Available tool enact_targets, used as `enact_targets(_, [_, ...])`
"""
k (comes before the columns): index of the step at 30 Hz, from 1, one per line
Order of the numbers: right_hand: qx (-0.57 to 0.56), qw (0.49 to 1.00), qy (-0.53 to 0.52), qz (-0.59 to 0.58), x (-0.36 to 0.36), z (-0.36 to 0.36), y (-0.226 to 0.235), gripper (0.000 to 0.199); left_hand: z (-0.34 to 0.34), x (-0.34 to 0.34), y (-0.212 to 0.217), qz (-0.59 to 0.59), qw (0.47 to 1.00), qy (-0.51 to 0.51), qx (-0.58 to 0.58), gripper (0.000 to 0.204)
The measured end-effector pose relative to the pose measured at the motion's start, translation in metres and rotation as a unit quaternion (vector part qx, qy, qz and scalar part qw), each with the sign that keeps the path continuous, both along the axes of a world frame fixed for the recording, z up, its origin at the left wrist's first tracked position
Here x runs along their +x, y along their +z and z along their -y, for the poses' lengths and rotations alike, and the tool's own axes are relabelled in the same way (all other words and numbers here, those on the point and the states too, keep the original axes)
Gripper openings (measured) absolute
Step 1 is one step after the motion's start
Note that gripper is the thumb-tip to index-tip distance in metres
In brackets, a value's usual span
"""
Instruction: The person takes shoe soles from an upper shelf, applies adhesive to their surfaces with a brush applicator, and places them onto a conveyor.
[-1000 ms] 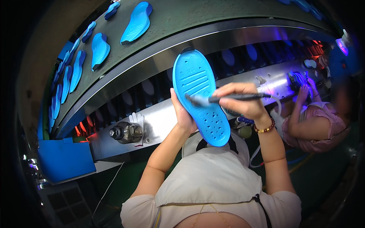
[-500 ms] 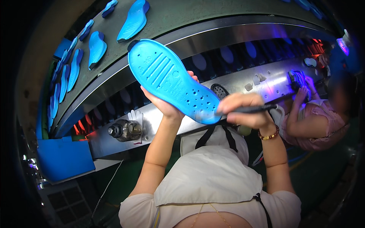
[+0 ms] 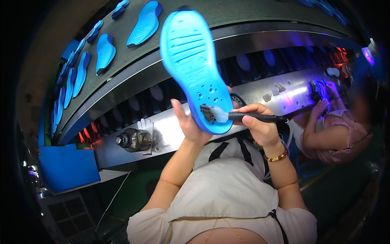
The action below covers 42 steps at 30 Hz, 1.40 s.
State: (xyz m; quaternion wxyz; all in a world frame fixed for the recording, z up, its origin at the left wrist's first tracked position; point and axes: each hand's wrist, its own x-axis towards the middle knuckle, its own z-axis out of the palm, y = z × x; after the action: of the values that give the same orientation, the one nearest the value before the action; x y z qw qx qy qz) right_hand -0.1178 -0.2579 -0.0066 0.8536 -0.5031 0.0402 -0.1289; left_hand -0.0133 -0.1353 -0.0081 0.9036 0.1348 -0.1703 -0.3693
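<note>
A bright blue shoe sole [image 3: 190,61] is held up in front of me, its ribbed and dotted face toward me and one end pointing away. My left hand [image 3: 191,127] supports it from behind near the closer end. The thumb sticks out at the left, and fingertips show past the right edge. A brush with a black handle [image 3: 256,117] is pinched in my right hand [image 3: 260,122]. Its dark, splayed bristles [image 3: 208,114] touch the sole close to the near end, below the small holes.
More blue soles [image 3: 145,23] lie on a dark green conveyor belt [image 3: 126,53]. A bottle [image 3: 140,139] and a white glove [image 3: 145,124] sit on the metal bench [image 3: 162,134]. At the right a co-worker's hands [image 3: 321,102] work under purple light. A blue box [image 3: 67,167] stands left.
The sole has swung more upright, its far end moving right and up. The brush has shifted left, and its bristles now show clearly on the sole. My left thumb has come away from the sole's edge.
</note>
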Motion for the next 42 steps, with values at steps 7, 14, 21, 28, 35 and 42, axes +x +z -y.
enact_targets(7, [-0.268, 0.944, 0.175, 0.076, -0.004, 0.017, 0.03, 0.017, -0.024, 0.037, -0.039, -0.02, 0.985, -0.152, 0.078, 0.052])
enact_targets(14, [-0.373, 0.898, 0.22, 0.081, -0.001, 0.018, 0.034, 0.019, -0.031, 0.048, -0.016, 0.008, 0.923, -0.279, 0.266, 0.054])
enact_targets(21, [-0.449, 0.851, 0.253, 0.101, 0.005, 0.033, 0.057, 0.016, -0.024, 0.047, 0.004, 0.069, 0.853, -0.371, 0.361, 0.063])
enact_targets(28, [-0.452, 0.854, 0.233, 0.107, 0.008, 0.053, 0.053, 0.017, -0.034, 0.05, 0.01, 0.1, 0.859, -0.336, 0.374, 0.066])
enact_targets(35, [-0.431, 0.887, 0.147, 0.08, -0.003, 0.062, 0.047, 0.019, -0.058, 0.06, -0.002, 0.094, 0.859, -0.266, 0.427, 0.063])
enact_targets(42, [-0.458, 0.869, 0.157, 0.103, -0.021, 0.053, 0.052, 0.019, -0.067, 0.07, -0.014, -0.069, 0.922, -0.205, 0.32, 0.065])
